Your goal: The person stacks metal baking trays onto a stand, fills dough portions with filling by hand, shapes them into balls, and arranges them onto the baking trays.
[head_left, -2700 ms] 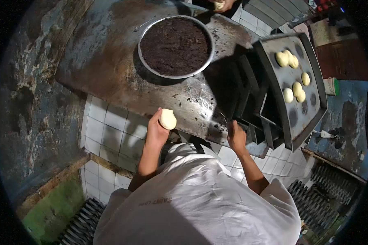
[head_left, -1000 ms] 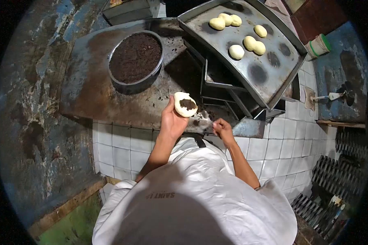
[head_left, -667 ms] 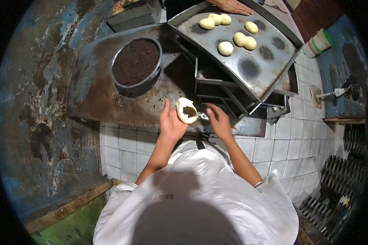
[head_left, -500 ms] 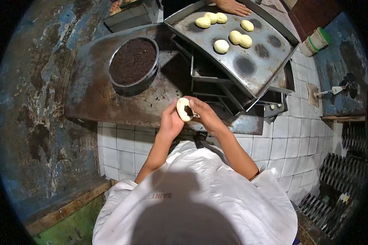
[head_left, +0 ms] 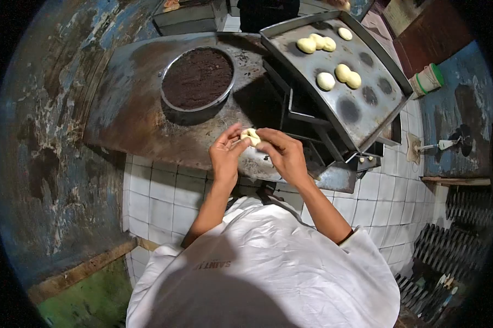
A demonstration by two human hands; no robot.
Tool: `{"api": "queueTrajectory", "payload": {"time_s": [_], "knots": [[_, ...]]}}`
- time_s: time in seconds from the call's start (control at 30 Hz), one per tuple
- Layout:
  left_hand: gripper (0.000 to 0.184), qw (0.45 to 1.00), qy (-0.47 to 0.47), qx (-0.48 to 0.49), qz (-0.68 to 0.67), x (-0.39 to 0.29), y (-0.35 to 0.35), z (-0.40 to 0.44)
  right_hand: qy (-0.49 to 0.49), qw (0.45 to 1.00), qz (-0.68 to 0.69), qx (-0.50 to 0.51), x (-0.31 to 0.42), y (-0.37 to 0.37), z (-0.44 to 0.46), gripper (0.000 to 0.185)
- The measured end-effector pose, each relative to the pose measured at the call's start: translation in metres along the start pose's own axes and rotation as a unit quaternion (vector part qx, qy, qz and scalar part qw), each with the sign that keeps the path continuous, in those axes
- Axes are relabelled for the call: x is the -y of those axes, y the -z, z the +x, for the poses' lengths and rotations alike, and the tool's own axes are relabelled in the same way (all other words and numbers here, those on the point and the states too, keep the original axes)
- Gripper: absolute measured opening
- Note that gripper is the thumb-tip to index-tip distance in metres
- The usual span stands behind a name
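The table (head_left: 125, 105) stretches from well left of the fingers to beneath and beyond them. On it, beyond and to the left of the fingers, sits a round bowl (head_left: 194, 110) of dark filling (head_left: 197, 77), crumbly to look at. The left fingers (head_left: 239, 147), a little blurred, pinch the left side of the dough (head_left: 250, 135) between thumb and tips. The dough sits between both sets of fingers, over the near part of the table, pale and small, with a folded hollow in its upper face; whether filling lies inside cannot be told. It should be light, soft and stretchy, likely a bit tacky rather than slippery, and thin spots could tear under a hard pull. The rim seems the best place to take hold, with light fingertip pressure and support from below. The right fingers (head_left: 274, 134) bend over its right side, thumb and tips pinching there. To their right stand stacked trays (head_left: 306, 116), and beyond, the top tray (head_left: 378, 112) carries pale balls (head_left: 347, 76), some touching one another
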State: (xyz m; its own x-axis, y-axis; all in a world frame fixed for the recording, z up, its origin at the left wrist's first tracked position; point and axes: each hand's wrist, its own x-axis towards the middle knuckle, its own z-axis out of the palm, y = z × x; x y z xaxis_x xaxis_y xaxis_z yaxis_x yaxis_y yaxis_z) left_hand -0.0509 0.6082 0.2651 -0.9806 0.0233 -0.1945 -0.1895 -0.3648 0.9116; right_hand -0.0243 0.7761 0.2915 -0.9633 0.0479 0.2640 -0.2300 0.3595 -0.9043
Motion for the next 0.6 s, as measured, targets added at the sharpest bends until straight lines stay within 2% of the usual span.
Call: {"api": "queueTrajectory", "payload": {"time_s": [0.03, 0.1, 0.13, 0.17, 0.23, 0.27, 0.3, 0.37, 0.43, 0.53, 0.57, 0.6], "knots": [[0.046, 0.998, -0.028, -0.022, -0.042, 0.000, 0.004, 0.003, 0.016, 1.000, -0.012, 0.008, 0.012, -0.009, 0.003, 0.032], [0.043, 0.995, -0.016, -0.048, -0.088, -0.005, 0.013, 0.006, 0.080, 0.995, -0.057, 0.033, 0.018, -0.025, 0.008, 0.032], [0.039, 0.989, -0.003, -0.072, -0.131, -0.007, 0.016, 0.008, 0.081, 0.994, -0.061, 0.033, 0.018, -0.030, 0.010, 0.032], [0.028, 0.987, 0.000, -0.064, -0.150, -0.008, 0.020, 0.008, 0.063, 0.994, -0.079, 0.033, 0.020, -0.036, 0.012, 0.030], [0.024, 0.984, 0.003, -0.030, -0.174, -0.019, 0.023, 0.007, 0.037, 0.993, -0.109, 0.007, 0.042, -0.046, 0.024, 0.026], [0.022, 0.981, 0.008, 0.002, -0.193, -0.024, 0.025, 0.006, 0.093, 0.981, -0.166, -0.049, 0.047, -0.049, 0.030, 0.024], [0.022, 0.983, 0.002, 0.023, -0.181, -0.032, 0.025, 0.005, 0.009, 0.994, -0.089, -0.067, 0.048, -0.059, 0.035, 0.022], [0.022, 0.975, 0.005, 0.053, -0.215, -0.046, 0.031, 0.005, -0.075, 0.993, -0.018, -0.084, 0.048, -0.074, 0.039, 0.022], [0.022, 0.960, 0.006, 0.092, -0.263, -0.061, 0.040, 0.009, -0.170, 0.983, 0.069, -0.022, 0.051, -0.083, 0.043, 0.024], [0.022, 0.960, 0.057, 0.055, -0.269, -0.069, 0.055, 0.019, -0.153, 0.986, 0.010, -0.063, 0.066, -0.102, 0.046, 0.029], [0.022, 0.960, 0.066, 0.041, -0.268, -0.060, 0.066, 0.025, -0.100, 0.993, -0.004, -0.061, 0.063, -0.108, 0.045, 0.034], [0.022, 0.960, 0.068, 0.043, -0.268, -0.056, 0.076, 0.031, -0.100, 0.993, -0.006, -0.063, 0.071, -0.116, 0.046, 0.034]]}}
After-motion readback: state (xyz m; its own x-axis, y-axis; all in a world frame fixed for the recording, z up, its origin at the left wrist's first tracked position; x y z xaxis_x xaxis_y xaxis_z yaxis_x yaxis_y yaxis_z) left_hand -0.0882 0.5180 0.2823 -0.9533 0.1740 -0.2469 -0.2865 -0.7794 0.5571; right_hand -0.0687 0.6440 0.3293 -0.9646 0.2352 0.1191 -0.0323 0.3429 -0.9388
